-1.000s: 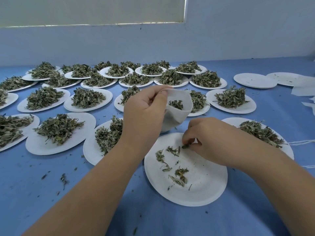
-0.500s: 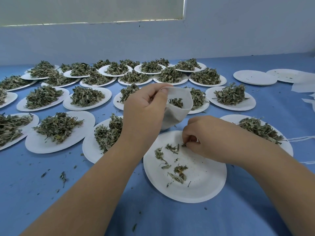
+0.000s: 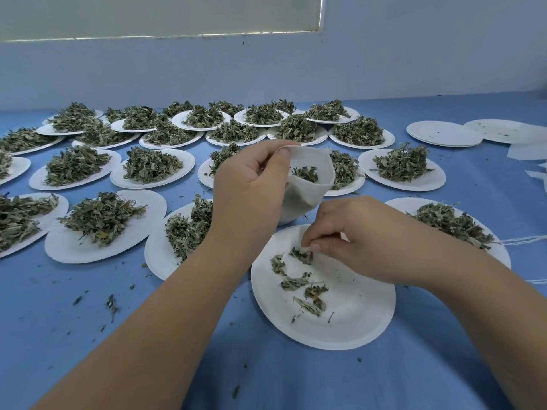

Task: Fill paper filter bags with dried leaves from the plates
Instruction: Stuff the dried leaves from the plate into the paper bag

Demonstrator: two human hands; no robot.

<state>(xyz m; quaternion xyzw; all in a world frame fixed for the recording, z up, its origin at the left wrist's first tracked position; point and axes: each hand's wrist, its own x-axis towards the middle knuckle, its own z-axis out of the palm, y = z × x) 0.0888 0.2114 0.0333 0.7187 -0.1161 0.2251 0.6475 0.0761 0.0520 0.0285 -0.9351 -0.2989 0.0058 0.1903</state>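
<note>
**Head view**

1. Left hand [image 3: 251, 184]: raised above the far edge of the near plate [image 3: 370, 329]. Its fingers [image 3: 281, 155] are curled round the paper filter bag [image 3: 299, 199] and pinch its rim so the mouth gapes towards the wearer. A small load of dried leaves [image 3: 306, 174] shows inside.
2. Right hand [image 3: 364, 241]: low over the near plate, just below the bag. Its fingers [image 3: 315, 247] are closed in a pinch on a leaf clump [image 3: 302, 253].
3. Near plate: almost cleared, with a few loose scraps [image 3: 299, 282] left.
4. Heaped plates [image 3: 59, 250]: many, spread left and behind on the blue tabletop [image 3: 88, 365], all untouched. Most of the job appears to lie ahead.
5. Emptied plates [image 3: 444, 134]: far right, with flat white sheets [image 3: 527, 149] beside them, probably spare bags.
6. Crumbs [image 3: 111, 304]: scattered on the tabletop.

**Hazards, as judged**
- The leaves look brittle, so a tight pinch could crumble them and a loose one could drop bits short of the mouth, adding to the crumbs.
- If the left thumb slackens, the soft rim could fold shut and the clump would land outside.
- A tilt of the bag could spill its load.
- The right forearm lies close to the heaped plate beside it and could sweep leaves off.
</note>
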